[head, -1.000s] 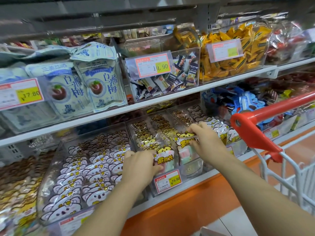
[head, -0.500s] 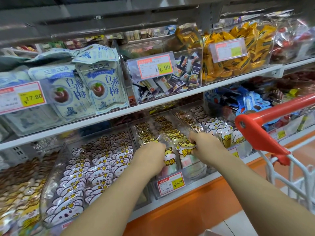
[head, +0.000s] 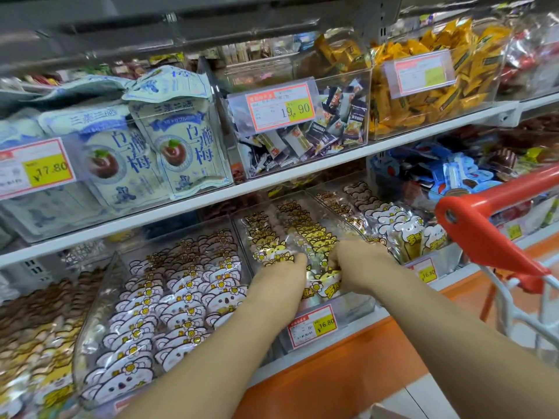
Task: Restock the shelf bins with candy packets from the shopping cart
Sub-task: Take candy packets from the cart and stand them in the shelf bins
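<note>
Brought closer together, the left hand and right hand are being closed on candy packets in the middle shelf bin, where rows are likely being endangered by squeezing.

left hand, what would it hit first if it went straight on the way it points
The yellow packets in the middle bin; the left hand touches the front ones, and more rows stand behind. Depth is hard to judge.
</note>
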Tool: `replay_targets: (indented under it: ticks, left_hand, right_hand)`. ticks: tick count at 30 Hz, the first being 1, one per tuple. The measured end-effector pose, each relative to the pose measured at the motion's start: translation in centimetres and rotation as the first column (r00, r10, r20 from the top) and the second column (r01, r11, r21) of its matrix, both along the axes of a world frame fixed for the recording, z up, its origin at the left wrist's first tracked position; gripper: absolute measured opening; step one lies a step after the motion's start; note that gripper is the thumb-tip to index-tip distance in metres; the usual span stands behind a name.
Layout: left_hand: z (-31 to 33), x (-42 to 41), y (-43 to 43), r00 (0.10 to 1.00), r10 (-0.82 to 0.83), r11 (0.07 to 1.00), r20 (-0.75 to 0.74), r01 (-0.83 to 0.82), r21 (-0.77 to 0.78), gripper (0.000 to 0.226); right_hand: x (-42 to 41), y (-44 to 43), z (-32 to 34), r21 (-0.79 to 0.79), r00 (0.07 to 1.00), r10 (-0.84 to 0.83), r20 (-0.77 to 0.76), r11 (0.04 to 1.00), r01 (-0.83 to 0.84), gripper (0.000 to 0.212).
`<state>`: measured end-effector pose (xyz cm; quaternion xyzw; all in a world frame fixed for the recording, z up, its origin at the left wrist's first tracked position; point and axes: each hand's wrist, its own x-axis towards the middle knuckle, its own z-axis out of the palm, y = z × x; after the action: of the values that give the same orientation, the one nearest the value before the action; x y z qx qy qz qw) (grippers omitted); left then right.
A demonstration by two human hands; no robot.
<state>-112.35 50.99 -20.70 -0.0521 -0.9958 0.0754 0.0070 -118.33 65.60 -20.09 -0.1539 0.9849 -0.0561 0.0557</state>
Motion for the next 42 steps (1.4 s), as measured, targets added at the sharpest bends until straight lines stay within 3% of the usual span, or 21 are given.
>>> replay_targets:
  ticks: [3,6,12,15,20,23,27,29,31,33,35,42]
  left_hand:
    - [-0.3,0.2,-0.4,1.000,-0.009,1.000,-0.016,0.009,-0.008,0.051]
    - [-0.8,0.4,-0.8,0.998,-0.026,1.000,-0.062,0.026,-0.006,0.051]
    - [-1.4,0.9,-1.7,0.994,-0.073,0.997,-0.080,0.071,-0.020,0.049]
    - [-0.6,0.8,-1.9,0.999,-0.035,0.999,0.007,0.035,-0.037,0.046]
    - [-0.3,-0.5,-1.0,0.993,0.013,0.984,0.118,0.008,-0.178,0.024]
    - [-0.2,-1.0,-0.3,0.982,0.034,0.980,0.184,0.003,-0.198,0.020]
    - [0.1,-0.7,-0.3,0.981,0.015,0.987,0.192,0.016,-0.157,0.029]
    - [1.0,-0.4,-1.0,0.982,0.011,0.998,0.187,0.001,-0.064,0.041]
    - [2.4,-0.3,-1.6,0.987,0.007,0.999,0.160,-0.012,0.034,0.037]
    - [3.4,-0.4,-1.8,0.992,-0.008,0.997,0.128,-0.001,0.072,0.029]
    - [3.3,-0.2,-1.4,0.994,-0.008,0.999,0.107,0.004,0.038,0.025]
    - [0.8,-1.0,0.2,0.993,0.022,1.000,0.119,-0.019,-0.022,0.017]
  right_hand:
    - [0.0,0.4,-0.7,-0.052,0.999,-0.040,-0.008,0.998,0.039,0.019]
    - [0.1,1.3,-0.9,-0.111,0.995,-0.101,-0.012,0.989,0.099,0.030]
    - [1.2,2.1,-0.3,0.062,0.967,-0.129,-0.219,0.987,0.146,0.027]
    - [1.7,1.5,-0.2,0.125,0.962,-0.060,-0.265,0.988,0.096,0.022]
    - [0.3,0.4,0.8,0.220,0.990,-0.060,-0.130,0.971,0.088,0.015]
    - [-0.4,-0.4,1.6,0.327,0.994,-0.108,0.013,0.940,0.098,0.036]
    - [-0.1,-0.7,2.4,0.335,0.990,-0.124,0.065,0.937,0.096,0.056]
    - [0.3,-0.4,2.5,0.319,0.996,-0.086,-0.008,0.944,0.084,0.053]
    - [0.9,-0.1,2.4,0.287,0.982,-0.015,-0.190,0.955,0.071,0.043]
    - [1.5,-0.3,2.1,0.293,0.958,0.096,-0.271,0.956,-0.013,0.038]
    - [2.0,-0.6,1.9,0.312,0.961,0.154,-0.230,0.947,-0.077,0.030]
    - [2.2,-0.2,1.6,0.284,0.984,0.078,-0.160,0.958,-0.030,0.030]
